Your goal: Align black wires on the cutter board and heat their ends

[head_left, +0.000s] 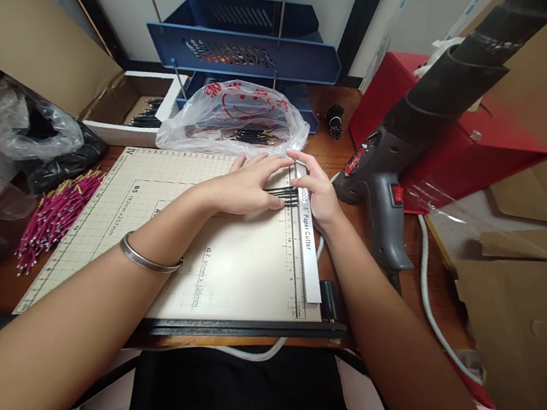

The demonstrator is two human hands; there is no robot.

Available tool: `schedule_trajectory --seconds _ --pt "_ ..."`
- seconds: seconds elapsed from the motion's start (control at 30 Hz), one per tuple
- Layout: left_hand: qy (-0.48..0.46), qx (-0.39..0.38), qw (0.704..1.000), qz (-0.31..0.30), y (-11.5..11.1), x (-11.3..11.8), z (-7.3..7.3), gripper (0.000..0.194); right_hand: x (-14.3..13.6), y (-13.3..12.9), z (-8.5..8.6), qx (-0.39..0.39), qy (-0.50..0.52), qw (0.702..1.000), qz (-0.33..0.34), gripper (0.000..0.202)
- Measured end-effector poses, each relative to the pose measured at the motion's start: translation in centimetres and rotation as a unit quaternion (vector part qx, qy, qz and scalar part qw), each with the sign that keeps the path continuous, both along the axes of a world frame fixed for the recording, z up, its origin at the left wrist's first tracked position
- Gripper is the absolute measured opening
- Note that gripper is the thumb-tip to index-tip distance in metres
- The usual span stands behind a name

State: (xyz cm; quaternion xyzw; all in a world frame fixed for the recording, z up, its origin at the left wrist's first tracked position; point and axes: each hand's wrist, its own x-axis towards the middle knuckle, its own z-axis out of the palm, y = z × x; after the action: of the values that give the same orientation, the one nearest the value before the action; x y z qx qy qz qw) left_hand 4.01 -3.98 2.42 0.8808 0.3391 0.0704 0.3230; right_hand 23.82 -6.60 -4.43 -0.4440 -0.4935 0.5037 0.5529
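My left hand [250, 188] lies over a small row of thin black wires [282, 197] on the pale gridded board of the paper cutter [240, 261]. Its fingers are stretched out and its thumb rests along the wires. At the cutter's right side my right hand [322, 198] has its fingers apart, some reaching over the top end of the white "Paper Cutter" strip [307, 236]. The wires run across to that strip, where the right fingertips are close to their ends. Part of the wires is hidden under the left hand.
Pink wires [57, 217] are heaped left of the board. Behind it sit a plastic bag [234, 119] with dark wires and an open box [135, 106]. A grey heat gun [382, 179] stands at right, before a red case [503, 148]. Blue shelves [243, 53] rise behind.
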Motion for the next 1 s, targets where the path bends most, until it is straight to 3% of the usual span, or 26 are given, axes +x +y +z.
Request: schedule_trajectory --seconds 0.6,1.0 --pt "0.014 -0.006 1.000 0.007 -0.20 0.45 0.11 0.094 -0.20 -0.30 0.55 -0.001 0.003 1.000 0.004 0.056" --pt "-0.020 0.007 0.999 -0.025 0.50 -0.05 -0.63 0.093 -0.32 -0.38 0.52 0.006 0.006 1.000 0.004 0.053"
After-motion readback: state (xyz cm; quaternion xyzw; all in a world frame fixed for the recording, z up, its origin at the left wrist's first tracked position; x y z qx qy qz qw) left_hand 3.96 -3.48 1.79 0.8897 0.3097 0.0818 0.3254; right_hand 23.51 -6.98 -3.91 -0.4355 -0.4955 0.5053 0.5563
